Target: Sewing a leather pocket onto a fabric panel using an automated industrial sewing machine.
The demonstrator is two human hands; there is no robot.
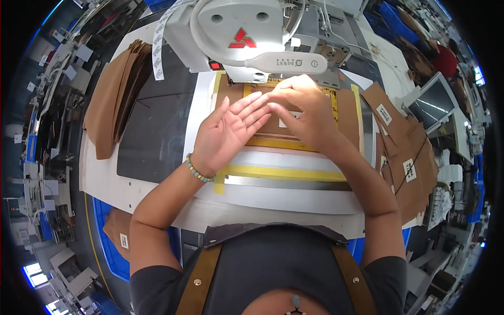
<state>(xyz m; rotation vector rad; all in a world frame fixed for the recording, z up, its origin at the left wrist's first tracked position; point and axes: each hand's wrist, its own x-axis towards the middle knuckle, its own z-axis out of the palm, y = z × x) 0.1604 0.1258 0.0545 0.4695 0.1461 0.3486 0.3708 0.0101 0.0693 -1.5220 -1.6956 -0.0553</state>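
My left hand [231, 125] is held palm up with its fingers stretched out, over the left part of the work area. My right hand [307, 110] is curled, thumb and fingers drawn together, its fingertips meeting those of the left hand. Whatever sits in the right fingers, if anything, is too small to make out. Beneath both hands lies a brown fabric panel [347, 118] with a yellow-edged frame [283, 143] on it. Part of a white label [283, 122] shows between the hands. Just beyond them stands the sewing machine head [231, 23], with a white lamp bar [286, 62] across its front.
Folded brown fabric pieces [113, 100] are stacked at the left, beside a dark plate [157, 131]. More brown pieces with white labels [415, 173] lie at the right, near a tilted screen [433, 101]. A blue bin [113, 257] stands below the table's left edge.
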